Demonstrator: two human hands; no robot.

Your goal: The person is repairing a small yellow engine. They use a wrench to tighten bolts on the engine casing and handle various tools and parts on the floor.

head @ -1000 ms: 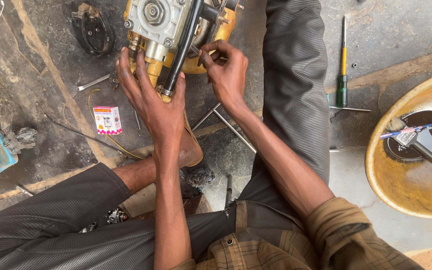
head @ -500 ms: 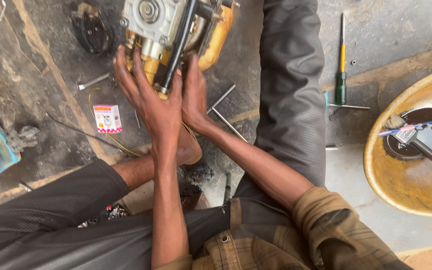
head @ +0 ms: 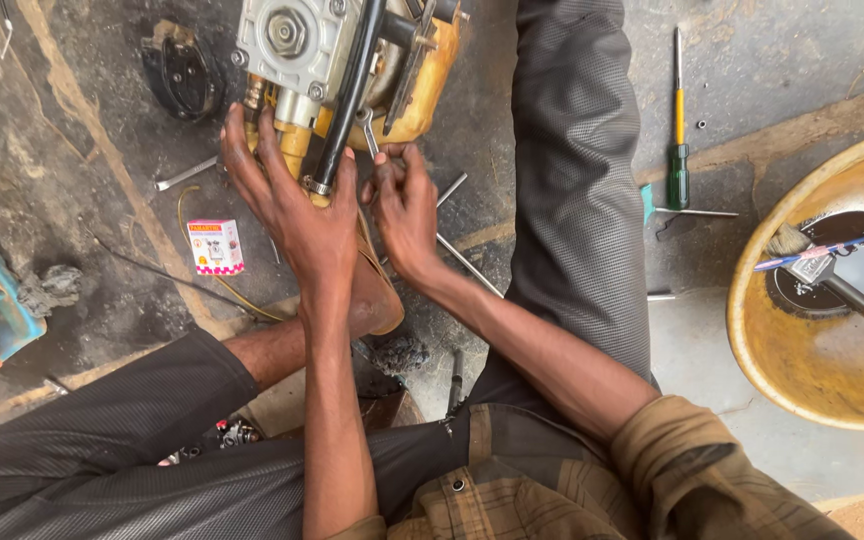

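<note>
The right hand (head: 407,205) pinches something small between thumb and fingertips, too small to make out, just below the black hose (head: 350,95). Beside it the left hand (head: 297,205) lies spread, fingers pressed flat against the brass fittings of the yellow pump unit (head: 352,60), which rests on the floor just beyond both hands. A small part could slip into the grime, I think. The hose's long axis runs away from the hands, tilting slightly right.

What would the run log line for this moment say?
left hand: on black hose | right hand: fingers at hose end | engine: on floor
</note>
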